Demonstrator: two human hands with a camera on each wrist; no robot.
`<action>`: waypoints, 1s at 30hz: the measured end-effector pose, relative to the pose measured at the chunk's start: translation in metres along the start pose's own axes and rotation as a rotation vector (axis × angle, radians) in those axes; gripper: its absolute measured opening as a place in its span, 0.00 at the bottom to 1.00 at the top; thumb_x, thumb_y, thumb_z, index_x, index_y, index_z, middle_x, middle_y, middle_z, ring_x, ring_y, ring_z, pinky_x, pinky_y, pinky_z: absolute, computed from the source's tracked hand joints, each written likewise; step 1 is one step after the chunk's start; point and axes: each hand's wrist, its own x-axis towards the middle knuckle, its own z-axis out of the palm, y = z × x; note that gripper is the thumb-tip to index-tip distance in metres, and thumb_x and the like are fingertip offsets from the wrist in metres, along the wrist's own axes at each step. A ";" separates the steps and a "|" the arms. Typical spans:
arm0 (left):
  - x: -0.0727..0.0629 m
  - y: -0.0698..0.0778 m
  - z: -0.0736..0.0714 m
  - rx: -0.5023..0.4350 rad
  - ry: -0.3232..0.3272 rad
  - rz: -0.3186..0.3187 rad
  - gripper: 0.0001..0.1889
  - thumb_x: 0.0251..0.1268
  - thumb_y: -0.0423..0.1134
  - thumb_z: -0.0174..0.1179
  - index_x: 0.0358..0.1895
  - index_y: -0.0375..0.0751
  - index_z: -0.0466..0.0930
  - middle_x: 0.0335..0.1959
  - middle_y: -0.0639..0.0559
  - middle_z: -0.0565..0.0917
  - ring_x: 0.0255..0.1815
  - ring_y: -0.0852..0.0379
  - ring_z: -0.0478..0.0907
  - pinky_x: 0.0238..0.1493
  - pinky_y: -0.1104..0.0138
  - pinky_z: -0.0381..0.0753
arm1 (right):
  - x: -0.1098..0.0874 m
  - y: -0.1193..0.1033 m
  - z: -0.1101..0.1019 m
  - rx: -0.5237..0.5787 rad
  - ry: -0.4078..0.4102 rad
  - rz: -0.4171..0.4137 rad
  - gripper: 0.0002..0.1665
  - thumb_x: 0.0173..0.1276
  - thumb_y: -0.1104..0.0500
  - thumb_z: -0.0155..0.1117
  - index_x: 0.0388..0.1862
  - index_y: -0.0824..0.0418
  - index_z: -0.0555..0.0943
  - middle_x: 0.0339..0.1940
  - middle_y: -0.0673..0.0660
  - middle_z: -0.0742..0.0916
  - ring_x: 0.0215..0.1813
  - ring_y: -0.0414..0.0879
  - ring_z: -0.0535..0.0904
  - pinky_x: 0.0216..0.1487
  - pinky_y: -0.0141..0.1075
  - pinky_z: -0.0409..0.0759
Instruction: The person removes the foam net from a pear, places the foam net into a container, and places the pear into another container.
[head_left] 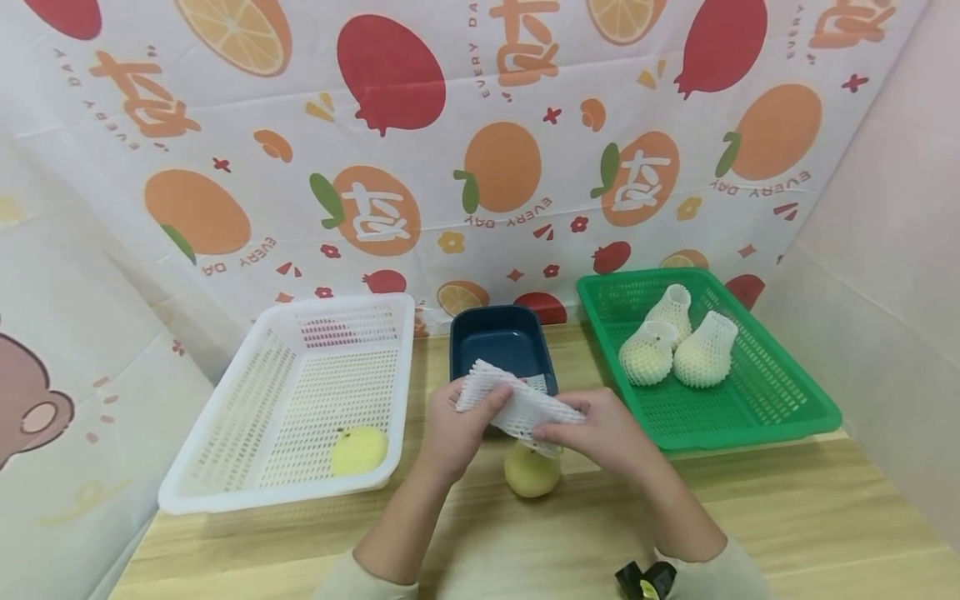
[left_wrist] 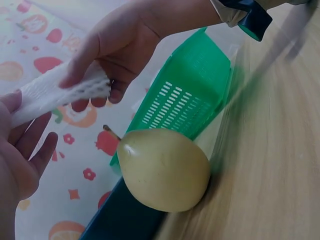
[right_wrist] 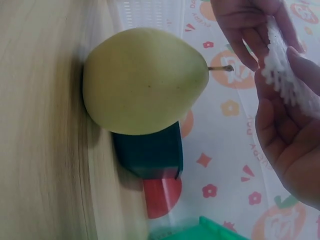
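Above the bare pear [head_left: 531, 477], behind which lay the dark blue tray [head_left: 498, 350], the left hand [head_left: 457, 425] and right hand [head_left: 603, 427] pinched the foam net [head_left: 522, 408], which could tear if overstretched, and the unheld pear might roll if bumped

White fruit-printed cloth [head_left: 480, 100] behind a wood-grain table [head_left: 780, 508], pale wall [head_left: 885, 300] at right.

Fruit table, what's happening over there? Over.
Left grip, right grip: both hold white foam net. Bare pear: upright on table. Nothing seen between net and pear.
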 end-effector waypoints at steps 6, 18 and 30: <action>0.005 -0.006 -0.004 -0.043 0.117 -0.039 0.12 0.62 0.31 0.65 0.44 0.22 0.82 0.31 0.55 0.89 0.33 0.60 0.85 0.36 0.68 0.84 | 0.007 0.006 -0.005 0.086 0.089 0.040 0.20 0.60 0.50 0.75 0.45 0.60 0.87 0.38 0.56 0.90 0.34 0.45 0.83 0.33 0.39 0.84; 0.021 -0.020 -0.017 0.076 0.254 0.019 0.14 0.62 0.43 0.69 0.41 0.32 0.86 0.33 0.40 0.88 0.29 0.59 0.84 0.31 0.68 0.84 | 0.041 0.006 0.003 0.191 0.253 0.064 0.20 0.68 0.54 0.67 0.52 0.66 0.82 0.38 0.60 0.88 0.35 0.41 0.80 0.39 0.37 0.83; 0.048 -0.030 -0.032 0.261 0.378 0.059 0.22 0.63 0.47 0.67 0.54 0.36 0.81 0.44 0.42 0.88 0.42 0.56 0.84 0.46 0.65 0.85 | 0.087 0.025 0.009 0.009 0.308 0.118 0.17 0.69 0.52 0.66 0.51 0.61 0.84 0.43 0.58 0.87 0.43 0.49 0.80 0.44 0.34 0.82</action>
